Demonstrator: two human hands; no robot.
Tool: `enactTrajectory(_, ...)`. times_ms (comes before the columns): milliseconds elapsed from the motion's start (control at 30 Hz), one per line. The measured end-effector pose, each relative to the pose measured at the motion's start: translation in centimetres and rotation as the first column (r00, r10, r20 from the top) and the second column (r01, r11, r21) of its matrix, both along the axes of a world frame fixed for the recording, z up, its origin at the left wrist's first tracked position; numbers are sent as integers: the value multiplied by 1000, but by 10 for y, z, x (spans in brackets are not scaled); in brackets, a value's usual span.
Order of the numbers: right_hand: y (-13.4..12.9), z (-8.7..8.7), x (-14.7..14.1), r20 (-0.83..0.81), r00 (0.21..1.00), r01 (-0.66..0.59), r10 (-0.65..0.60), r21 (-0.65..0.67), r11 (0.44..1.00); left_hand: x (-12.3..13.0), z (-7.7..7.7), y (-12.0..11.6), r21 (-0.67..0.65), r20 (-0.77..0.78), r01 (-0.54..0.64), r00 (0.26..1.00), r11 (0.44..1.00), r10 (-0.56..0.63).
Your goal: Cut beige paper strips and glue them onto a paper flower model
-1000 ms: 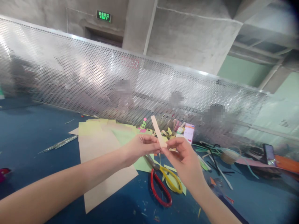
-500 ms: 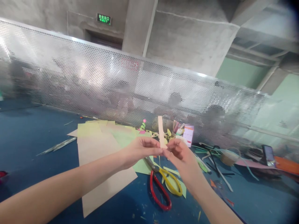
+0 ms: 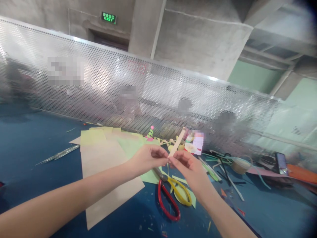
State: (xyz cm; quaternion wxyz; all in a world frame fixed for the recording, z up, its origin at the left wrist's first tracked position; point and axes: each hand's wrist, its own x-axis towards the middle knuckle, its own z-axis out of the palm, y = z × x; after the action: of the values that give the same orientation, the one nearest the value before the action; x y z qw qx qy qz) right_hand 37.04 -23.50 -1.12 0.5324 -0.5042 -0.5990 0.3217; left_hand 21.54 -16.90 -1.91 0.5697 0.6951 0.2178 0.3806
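Note:
Between both hands is a narrow pale paper strip (image 3: 177, 144), its lower end pinched by the fingertips and its free end slanting up to the right. My left hand (image 3: 148, 159) is closed on the strip's bottom from the left. My right hand (image 3: 189, 167) pinches the same end from the right, fingers curled. The fingertips of the two hands nearly touch. Just below them lie scissors (image 3: 163, 178) with one red and one yellow handle, their blades partly hidden under my left hand. Large pale paper sheets (image 3: 104, 185) and green paper (image 3: 131, 145) lie under and beyond my left arm.
A perforated metal screen (image 3: 106, 86) runs along the table's back; blurred people sit behind it. A small green-and-pink paper tree (image 3: 150, 133) stands near it. Thin metal rods (image 3: 59, 154) lie left. Pipe cleaners (image 3: 231, 183), a tape roll (image 3: 240, 165) and a phone (image 3: 281, 163) lie right.
The paper strip has tilted from nearly upright to leaning right, with its lower end still in the fingers. My hands have barely moved, and the view has shifted slightly.

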Motion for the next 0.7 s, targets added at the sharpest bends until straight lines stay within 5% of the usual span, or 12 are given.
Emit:
enactTrajectory(167, -1, -5, -2, -95, 995, 6, -5, 9, 1000, 4, -6, 0, 15, 62, 9, 998, 1000, -10)
enactTrajectory(300, -2, -6, -5, -41, 997, 77, -72, 155, 985, 4, -8, 1, -7, 61, -16, 998, 1000, 16)
enactTrajectory(500, -8, -5, -2, 302, 899, 144, -317, 480, 865, 3, -4, -2, -41, 34, -8, 999, 999, 9)
enactTrajectory(700, -11, -1, 3, 420, 803, 138, -424, 560, 817, 2, -2, 2, 31, -3, -16, 1000, 999, 16)
